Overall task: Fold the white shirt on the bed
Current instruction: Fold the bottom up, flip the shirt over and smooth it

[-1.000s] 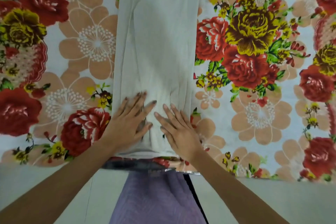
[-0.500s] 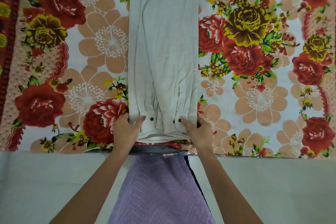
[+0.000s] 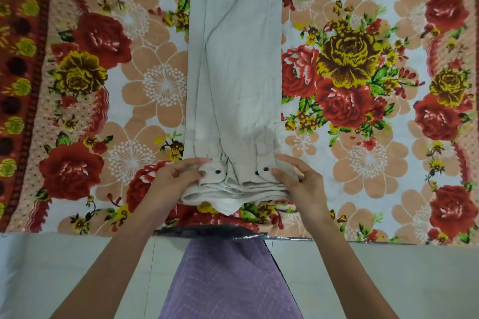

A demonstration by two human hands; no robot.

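Lying lengthwise on the bed (image 3: pixel 285 238), over a flowered bedspread (image 3: pixel 363 163), the white shirt (image 3: pixel 233 72) is folded into a long narrow strip. Its far end is cut off by the top of the view, so the collar cannot be checked. The near end sits close to the bed's edge, with layers stacked and two cuffs (image 3: pixel 220 176) on top showing dark buttons (image 3: pixel 217 171).

The left hand (image 3: pixel 176 179) pinches the left corner of that end, thumb on top by a button. Its lower fingers are hidden under the cloth. The right hand (image 3: pixel 300 181) grips the right corner likewise, with its upper fingers spread. How many layers each hand holds cannot be told.

A purple garment (image 3: pixel 225 280) on the person hides part of the pale floor (image 3: pixel 77 267).
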